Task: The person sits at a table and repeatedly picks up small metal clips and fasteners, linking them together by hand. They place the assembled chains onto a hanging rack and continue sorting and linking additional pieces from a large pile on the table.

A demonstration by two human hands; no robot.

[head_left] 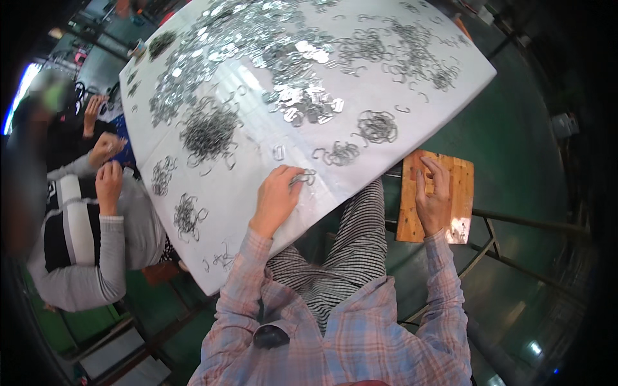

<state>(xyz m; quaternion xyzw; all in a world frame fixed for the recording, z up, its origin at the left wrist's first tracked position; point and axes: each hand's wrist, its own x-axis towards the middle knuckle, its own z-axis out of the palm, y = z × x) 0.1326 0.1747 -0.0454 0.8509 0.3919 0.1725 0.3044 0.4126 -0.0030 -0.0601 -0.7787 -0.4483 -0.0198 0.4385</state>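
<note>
Nearest: blue-and-pink plaid shirt [360, 328], then black-and-white striped trousers [328, 276] by near edge of white-covered counter [235, 199]. Left hand [273, 201] over counter's near edge, fingers grasping a few curved grey metal wire pieces [307, 177]. Right hand [436, 196] just off counter's right edge, over brown wooden board [460, 193]; fingers loosely curled, released, thumb apart from forefinger. Can't tell if it touches the wood. Single flat silver metal piece [279, 152] on counter, just beyond left hand. Two small wire piles [378, 127] toward counter's right edge; big dark wire pile [210, 132] left of counter's middle. Co-worker's hand [109, 186] at counter's left edge. Shiny flat silver plates [232, 38] heaped across counter's far half.
</note>
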